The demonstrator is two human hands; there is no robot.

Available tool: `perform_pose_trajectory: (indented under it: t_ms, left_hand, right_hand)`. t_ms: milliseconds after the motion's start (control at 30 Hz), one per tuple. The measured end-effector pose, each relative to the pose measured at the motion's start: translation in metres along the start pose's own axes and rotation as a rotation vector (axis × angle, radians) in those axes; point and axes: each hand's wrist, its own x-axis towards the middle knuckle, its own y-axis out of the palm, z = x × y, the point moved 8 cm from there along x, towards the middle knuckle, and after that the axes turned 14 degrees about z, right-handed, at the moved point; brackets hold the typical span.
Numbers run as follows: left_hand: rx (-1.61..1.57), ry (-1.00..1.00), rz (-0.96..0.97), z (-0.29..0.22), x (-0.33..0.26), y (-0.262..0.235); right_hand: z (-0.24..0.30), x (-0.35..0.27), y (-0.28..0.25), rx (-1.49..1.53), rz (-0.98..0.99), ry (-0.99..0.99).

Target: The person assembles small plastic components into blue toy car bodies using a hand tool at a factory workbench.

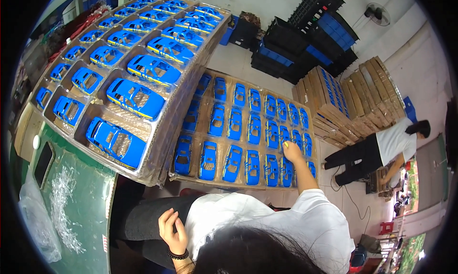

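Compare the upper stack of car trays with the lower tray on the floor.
The upper stack is several trays high and rests partly on the green table; the lower tray lies flat on the floor. No hand touches the stack; the right hand reaches the tray. Both hold rows of blue toy car bodies.

Pale tiled floor; white wall with fan; stacked dark crates; cardboard stacks; green worktop lower left.
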Motion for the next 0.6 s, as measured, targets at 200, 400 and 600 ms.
perform_pose_trajectory:
  t_ms: [200,400,600]
  left_hand:
    - [-0.139,-0.047,-0.009,0.008,0.000,-0.007]
    - [-0.063,0.193,0.276,-0.034,0.024,-0.010]
    - [-0.912,-0.213,0.001,0.021,-0.064,-0.072]
  right_hand:
    - [0.133,-0.060,-0.085,0.080,-0.067,-0.260]
    - [0.323,-0.199,-0.027,0.168,0.972,-1.165]
    - [0.494,-0.292,-0.004,0.660,1.060,-1.697]
